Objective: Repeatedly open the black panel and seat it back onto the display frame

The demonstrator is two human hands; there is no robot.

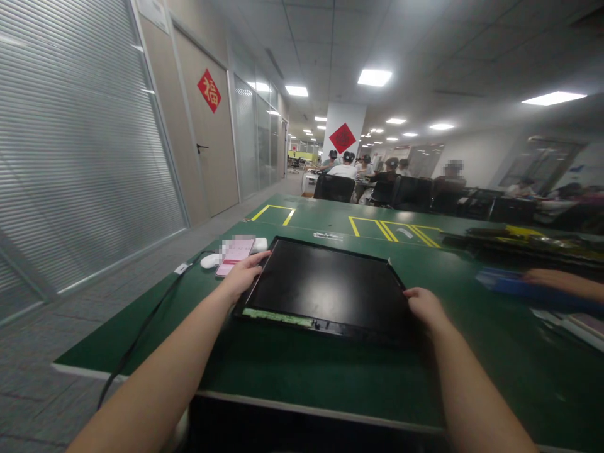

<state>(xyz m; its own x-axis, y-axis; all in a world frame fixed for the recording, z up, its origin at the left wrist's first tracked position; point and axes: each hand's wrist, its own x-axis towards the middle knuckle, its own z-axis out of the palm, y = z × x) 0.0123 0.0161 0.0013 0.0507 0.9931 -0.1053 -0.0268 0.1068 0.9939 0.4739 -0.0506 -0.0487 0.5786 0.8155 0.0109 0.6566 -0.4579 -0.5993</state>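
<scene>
Black rectangular flat-screen panel (330, 283): glossy side up, at the near part of the green-topped table (302, 371), straight between the two hands. Resting flat or slightly raised: can't tell.
Black cable with white tag (182, 269): far left, runs over the table's left edge, well apart from the panel.
Phone with pink-lit screen (234, 255): just beyond the left hand, slanted, white rounded mouse-like object (208, 260) beside it on the left. Nearest loose items to the panel's left edge.
Left hand (245, 275): grasping the panel's left short edge, nearer its far corner. Panel lies directly to its right. Fingertips show at the frame; any grip underneath is hidden.
Long axis: left-right, hand to hand, slightly skewed; right end sits a bit closer to the body.
Green strip (278, 316): along the left part of the panel's near border.
Right hand (425, 307): grasping the right short edge, around its middle. Panel lies directly to its left. Underside fingers not visible.
Nearer hand: neither; both touch, on opposite short edges, left hold set farther out than right.
Co-worker's hand (550, 277): far right, at a blurred blue object (503, 281), apart from the panel.
</scene>
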